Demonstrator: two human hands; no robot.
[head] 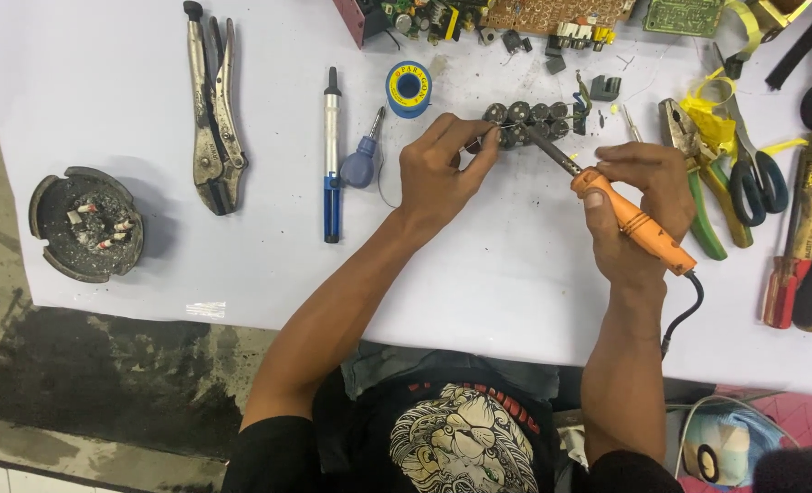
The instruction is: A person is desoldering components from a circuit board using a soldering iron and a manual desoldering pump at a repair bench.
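A round dark ashtray sits on the left of the white tabletop. It holds grey ash and a few cigarette ends.

The left hand reaches out over the tabletop. Its grip is narrow, with fingertips pinched on a thin wire by the block of round batteries. The right hand has its grip wrapped tight around the orange handle of a soldering iron. The iron slants up and left, and its dark tip touches the batteries. Its black cord hangs off the near edge.

Just left of the left hand lie a small blue screwdriver, a blue and silver pump and big locking pliers. A blue solder reel stands behind the hand. On the right are green pliers, scissors and more screwdrivers. Circuit boards lie along the far edge.
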